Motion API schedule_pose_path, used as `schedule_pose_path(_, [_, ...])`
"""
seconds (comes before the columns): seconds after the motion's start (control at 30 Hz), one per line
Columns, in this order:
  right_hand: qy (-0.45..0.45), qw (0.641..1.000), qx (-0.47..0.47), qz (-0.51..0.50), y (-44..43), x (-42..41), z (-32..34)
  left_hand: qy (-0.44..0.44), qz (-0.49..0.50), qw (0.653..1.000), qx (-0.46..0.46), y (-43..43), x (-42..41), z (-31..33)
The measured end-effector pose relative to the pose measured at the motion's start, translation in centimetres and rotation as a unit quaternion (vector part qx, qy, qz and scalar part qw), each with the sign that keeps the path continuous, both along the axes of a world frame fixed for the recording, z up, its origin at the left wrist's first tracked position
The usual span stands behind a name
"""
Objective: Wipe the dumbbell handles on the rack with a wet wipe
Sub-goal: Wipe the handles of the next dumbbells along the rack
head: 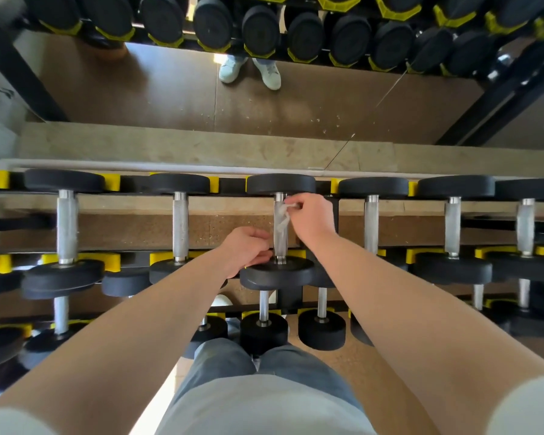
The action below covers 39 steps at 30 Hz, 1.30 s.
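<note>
At frame centre, the right hand pinches a wet wipe against the upper end of the middle dumbbell handle, while the left hand curls beside its base, hold unclear; a downward stroke seems next.

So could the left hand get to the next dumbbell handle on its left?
Probably yes: that dumbbell handle lies bare, just beside the left hand, nothing between them.

Open gaps between handles; black plates, yellow cradles at both ends.
</note>
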State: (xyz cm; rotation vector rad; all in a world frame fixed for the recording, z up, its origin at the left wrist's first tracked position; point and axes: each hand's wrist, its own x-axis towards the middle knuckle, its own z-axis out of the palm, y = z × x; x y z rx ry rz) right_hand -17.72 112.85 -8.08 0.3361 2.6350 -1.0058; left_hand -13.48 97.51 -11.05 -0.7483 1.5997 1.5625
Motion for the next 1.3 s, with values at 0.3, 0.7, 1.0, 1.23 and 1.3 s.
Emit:
schedule_pose_path(0.3, [-0.242,0.938,0.128,0.212,1.8,3.0,-1.3,-0.015,-0.014,1.000,0.001,-0.2,-0.1,-0.8])
schedule_pose_path(0.7, [-0.112,0.975,-0.108,-0.156,0.7,-0.2,-3.9,-0.015,-0.053,0.998,0.025,-0.3,-1.4,-1.4])
schedule_pose_path(1.0, [-0.336,0.941,-0.030,0.034,1.2,0.1,-4.0,-0.030,-0.027,0.999,0.028,0.2,-1.5,-2.2])
schedule_pose_path(1.23, [-0.242,0.873,-0.361,-0.223,1.5,-2.6,-4.9,-0.042,0.008,0.998,0.046,-0.1,-2.2,-2.7])
schedule_pose_path(1.3, [-0.316,0.921,-0.212,-0.088,2.1,-1.3,-5.2,-0.046,0.014,0.998,0.049,-0.1,-2.3,-2.8])
